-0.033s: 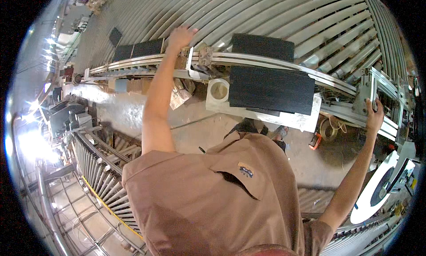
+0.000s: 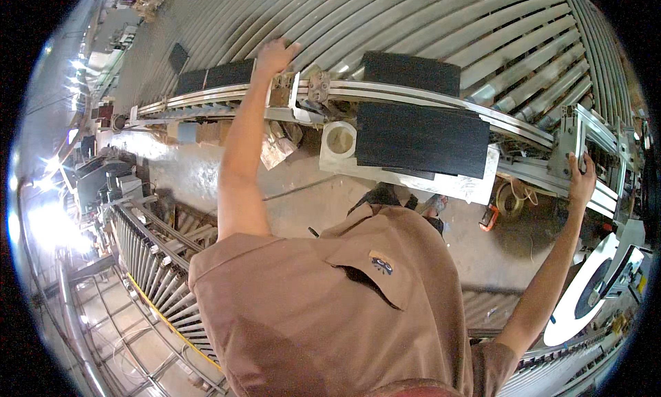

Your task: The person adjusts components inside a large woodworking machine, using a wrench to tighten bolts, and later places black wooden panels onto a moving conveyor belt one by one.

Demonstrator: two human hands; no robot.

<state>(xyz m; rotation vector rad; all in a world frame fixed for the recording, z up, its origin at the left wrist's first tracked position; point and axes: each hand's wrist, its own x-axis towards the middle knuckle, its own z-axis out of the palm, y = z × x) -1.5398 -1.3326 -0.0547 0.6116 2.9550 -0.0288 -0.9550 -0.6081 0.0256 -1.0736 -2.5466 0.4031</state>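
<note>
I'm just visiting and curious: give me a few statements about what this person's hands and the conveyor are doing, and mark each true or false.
1. The left hand rests on the conveyor rail. True.
2. The right hand holds a hammer. False: it grips a metal bracket.
3. Two black panels lie near the rail. True.
4. Both hands touch one panel. False: neither does.

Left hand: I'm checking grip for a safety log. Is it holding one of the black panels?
No, the left hand rests open on the conveyor rail, apart from the black panels.
</note>
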